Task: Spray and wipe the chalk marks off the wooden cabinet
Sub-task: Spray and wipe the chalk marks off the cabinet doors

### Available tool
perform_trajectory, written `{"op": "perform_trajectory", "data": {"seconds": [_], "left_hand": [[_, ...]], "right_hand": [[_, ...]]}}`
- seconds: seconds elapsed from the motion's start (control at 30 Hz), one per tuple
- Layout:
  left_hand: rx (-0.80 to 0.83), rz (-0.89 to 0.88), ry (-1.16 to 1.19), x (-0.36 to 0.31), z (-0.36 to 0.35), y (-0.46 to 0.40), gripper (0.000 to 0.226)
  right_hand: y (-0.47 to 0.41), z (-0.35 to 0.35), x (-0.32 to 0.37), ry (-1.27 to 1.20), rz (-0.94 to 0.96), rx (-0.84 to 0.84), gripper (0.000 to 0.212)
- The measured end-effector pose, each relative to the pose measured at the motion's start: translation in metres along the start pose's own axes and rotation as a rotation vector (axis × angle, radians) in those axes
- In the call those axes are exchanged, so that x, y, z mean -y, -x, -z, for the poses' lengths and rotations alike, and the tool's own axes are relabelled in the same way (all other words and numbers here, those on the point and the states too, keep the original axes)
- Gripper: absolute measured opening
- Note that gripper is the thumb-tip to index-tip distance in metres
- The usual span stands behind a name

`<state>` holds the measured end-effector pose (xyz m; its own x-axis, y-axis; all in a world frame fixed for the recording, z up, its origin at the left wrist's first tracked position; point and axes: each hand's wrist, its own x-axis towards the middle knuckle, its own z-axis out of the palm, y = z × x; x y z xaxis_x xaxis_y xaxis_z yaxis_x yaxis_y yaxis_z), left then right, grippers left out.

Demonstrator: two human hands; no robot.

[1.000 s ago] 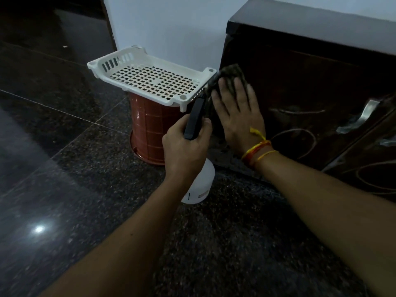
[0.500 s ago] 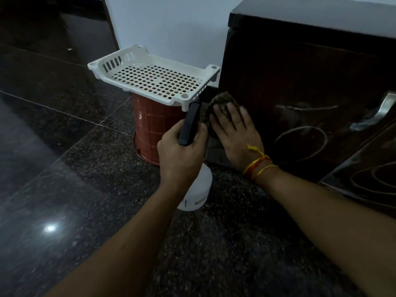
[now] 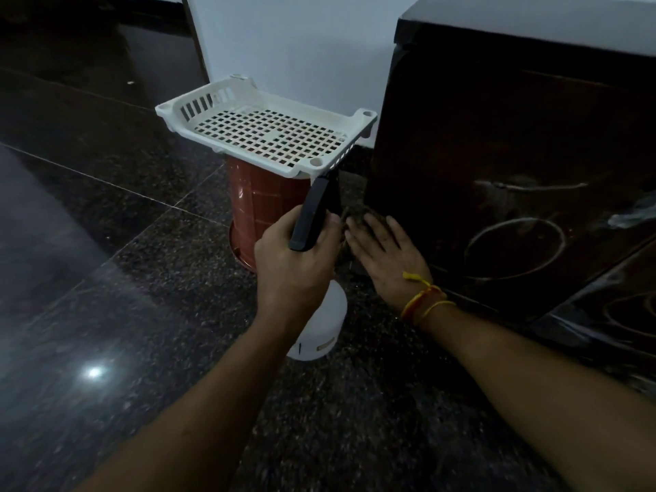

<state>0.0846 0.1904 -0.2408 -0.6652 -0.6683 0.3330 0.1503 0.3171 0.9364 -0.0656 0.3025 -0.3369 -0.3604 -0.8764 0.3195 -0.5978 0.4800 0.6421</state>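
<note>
A dark wooden cabinet [image 3: 497,129] fills the right of the head view. White chalk marks [image 3: 514,248], an oval with a line above it, show on its door. My right hand [image 3: 387,257] lies flat on a dark cloth [image 3: 355,214], pressing it against the cabinet's lower left corner. My left hand [image 3: 291,264] grips a spray bottle by its black trigger head [image 3: 314,214]. The bottle's white body [image 3: 319,328] hangs below my fist, just left of the cabinet.
A white perforated plastic tray [image 3: 262,133] rests on an upturned red-brown bucket [image 3: 259,204], close left of the cabinet and right behind the bottle. More chalk loops [image 3: 632,314] mark the lower right door. A metal handle [image 3: 635,214] sticks out at right. Polished dark granite floor [image 3: 106,278] spreads left.
My right hand has slid the cloth down the cabinet's left edge, from mid height to the bottom corner. My left hand has kept the bottle in about the same place.
</note>
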Motion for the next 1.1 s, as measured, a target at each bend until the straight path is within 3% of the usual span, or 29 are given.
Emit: {"op": "perform_trajectory", "data": {"seconds": [0.2,0.4,0.57,0.7,0.87,1.03,1.1], "left_hand": [[0.009,-0.001,-0.016,0.000,-0.001,0.001,0.017],[0.013,0.005,-0.001,-0.006,0.000,0.001,0.021],[-0.007,0.009,-0.007,-0.002,0.002,-0.001,0.019],[0.008,-0.003,0.001,-0.004,-0.005,0.002,0.015],[0.050,0.015,0.034,-0.007,-0.013,0.003,0.020],[0.050,0.009,0.046,-0.008,-0.012,0.003,0.026],[0.049,0.008,0.041,-0.007,-0.015,0.005,0.027]], "right_hand": [[0.004,-0.011,0.027,0.079,0.203,0.263,0.061],[0.026,-0.015,0.000,0.017,0.138,0.142,0.064],[0.027,-0.020,0.008,0.041,0.238,0.256,0.063],[0.014,-0.017,0.026,0.036,0.215,0.285,0.066],[0.056,-0.025,-0.007,0.024,0.277,0.367,0.064],[0.074,-0.023,-0.021,0.005,0.256,0.266,0.060],[0.066,-0.026,-0.011,-0.010,0.263,0.303,0.060]]}}
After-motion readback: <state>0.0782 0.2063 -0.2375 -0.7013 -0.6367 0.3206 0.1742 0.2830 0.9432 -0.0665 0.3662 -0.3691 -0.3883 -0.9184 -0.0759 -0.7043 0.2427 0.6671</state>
